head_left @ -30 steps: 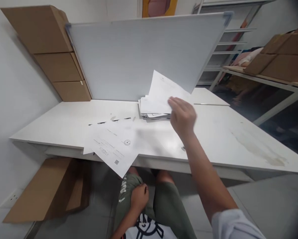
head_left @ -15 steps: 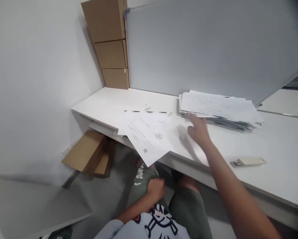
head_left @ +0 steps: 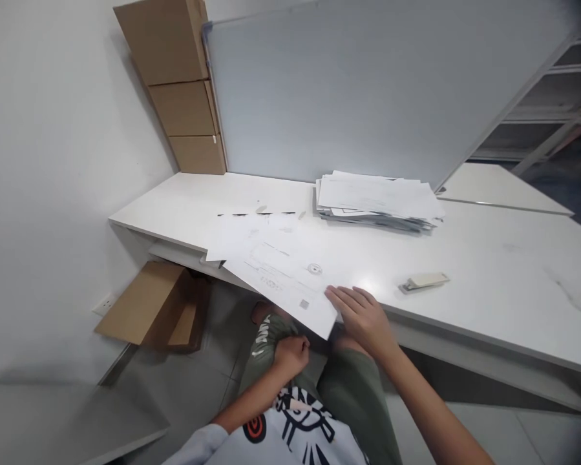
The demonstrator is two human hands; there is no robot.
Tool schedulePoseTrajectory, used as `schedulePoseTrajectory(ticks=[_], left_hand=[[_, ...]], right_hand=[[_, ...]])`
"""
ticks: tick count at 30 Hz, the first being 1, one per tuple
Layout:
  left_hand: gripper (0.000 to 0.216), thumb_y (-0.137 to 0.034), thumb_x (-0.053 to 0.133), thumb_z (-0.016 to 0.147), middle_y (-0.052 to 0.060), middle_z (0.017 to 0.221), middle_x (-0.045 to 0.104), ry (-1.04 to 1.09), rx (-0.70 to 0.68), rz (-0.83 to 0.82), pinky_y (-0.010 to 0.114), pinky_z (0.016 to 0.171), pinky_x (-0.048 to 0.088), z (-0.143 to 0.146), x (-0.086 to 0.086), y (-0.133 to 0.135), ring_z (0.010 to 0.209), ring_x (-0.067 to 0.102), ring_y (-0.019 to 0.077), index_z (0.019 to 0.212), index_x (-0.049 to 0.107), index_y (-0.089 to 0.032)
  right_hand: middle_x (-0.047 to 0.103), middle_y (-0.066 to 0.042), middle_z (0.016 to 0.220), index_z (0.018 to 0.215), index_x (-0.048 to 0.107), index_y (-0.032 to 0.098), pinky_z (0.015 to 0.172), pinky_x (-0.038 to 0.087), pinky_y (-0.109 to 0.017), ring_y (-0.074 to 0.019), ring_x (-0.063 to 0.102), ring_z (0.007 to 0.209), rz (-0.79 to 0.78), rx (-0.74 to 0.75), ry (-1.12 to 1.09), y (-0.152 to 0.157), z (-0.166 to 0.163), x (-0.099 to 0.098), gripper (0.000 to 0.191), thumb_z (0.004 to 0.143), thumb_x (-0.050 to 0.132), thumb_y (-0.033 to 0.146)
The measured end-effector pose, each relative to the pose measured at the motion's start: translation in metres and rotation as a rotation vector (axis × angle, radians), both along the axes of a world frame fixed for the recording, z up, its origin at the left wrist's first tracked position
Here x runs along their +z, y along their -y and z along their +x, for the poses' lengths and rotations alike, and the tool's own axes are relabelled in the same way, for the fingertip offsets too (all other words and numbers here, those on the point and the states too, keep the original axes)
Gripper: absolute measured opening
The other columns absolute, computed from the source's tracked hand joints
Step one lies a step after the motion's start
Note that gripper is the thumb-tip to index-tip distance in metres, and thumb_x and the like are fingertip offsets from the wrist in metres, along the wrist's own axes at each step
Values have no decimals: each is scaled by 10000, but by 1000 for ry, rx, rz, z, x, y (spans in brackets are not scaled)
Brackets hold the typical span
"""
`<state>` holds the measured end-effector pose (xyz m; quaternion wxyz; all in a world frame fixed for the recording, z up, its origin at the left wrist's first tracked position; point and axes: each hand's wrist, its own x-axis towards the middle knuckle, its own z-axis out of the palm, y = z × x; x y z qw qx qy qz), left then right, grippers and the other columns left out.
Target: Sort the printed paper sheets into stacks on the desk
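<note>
My right hand [head_left: 362, 316] hovers at the front edge of the white table [head_left: 488, 271], fingers spread, touching the near corner of a printed sheet [head_left: 285, 278] that overhangs the edge. Another loose sheet [head_left: 236, 236] lies partly under it. My left hand [head_left: 290, 355] rests closed on my left knee below the table and holds nothing. A stack of papers [head_left: 375, 200] lies farther back on the table, in front of a large whiteboard [head_left: 368, 90].
A beige stapler [head_left: 423, 281] lies on the table right of my right hand. Three cardboard boxes [head_left: 183, 90] are stacked in the back left corner. A flattened cardboard box [head_left: 147, 307] leans under the table. Metal shelving [head_left: 556, 97] stands at the right.
My right hand has let go of a sheet on the stack and drawn back to the front edge onto the loose printed sheet. The view has swung left and down.
</note>
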<state>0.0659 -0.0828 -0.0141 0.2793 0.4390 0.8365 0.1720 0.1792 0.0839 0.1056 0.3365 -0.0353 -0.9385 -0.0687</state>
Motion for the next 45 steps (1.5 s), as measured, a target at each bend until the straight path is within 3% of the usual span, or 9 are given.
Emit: schedulePoseTrajectory(ticks=[4,9,20,25,33,39,45], left_hand=[[315,-198,451,901,18,1045,749,25,40,39,253,852,480,-10,7,8,999,677,176,1057,722,-236],[317,-190,445,903,14,1093,738,37,40,17,245,825,466,-18,11,10,1008,670,168,1074,708,-239],[282,-211,468,914,14,1089,735,18,-9,-7,249,842,438,-13,17,4,1032,659,180,1059,706,-254],[291,-235,460,921,20,1106,730,18,2,-22,261,867,439,-8,19,6,1034,655,183,1069,710,-254],[280,-247,470,920,16,1088,734,-4,0,-47,264,825,441,-7,17,6,1008,668,188,1063,711,-267],[269,-236,478,914,4,1075,735,-6,-3,-54,256,832,436,-9,13,3,1022,661,182,1040,712,-275],[266,-238,437,949,11,1044,731,6,-23,-69,247,794,435,-15,12,-7,974,662,169,1048,684,-253]], right_hand=[[697,-91,1209,1405,502,205,1020,422,-408,-224,610,1156,-86,-112,-160,20,50,-8,571,880,418,-1],[721,-77,1157,1354,543,222,921,440,-360,-220,648,1072,-88,-321,-198,29,94,-20,553,868,428,-16],[739,-95,1104,1214,639,177,771,445,-326,-255,672,994,-100,-757,-359,48,100,-24,404,870,461,63],[680,-155,1224,1312,590,193,807,458,-449,-350,611,1079,-214,-804,-278,34,106,-19,455,890,425,150],[445,-211,1475,1467,418,206,930,411,-678,-464,398,1331,-364,-686,-126,30,91,-18,565,906,444,271],[401,-233,1500,1512,349,180,967,373,-711,-474,349,1363,-409,-725,-93,24,86,-32,625,907,455,300],[336,-231,1540,1529,309,167,1009,327,-707,-460,306,1384,-403,-760,-125,14,67,-24,651,906,430,309]])
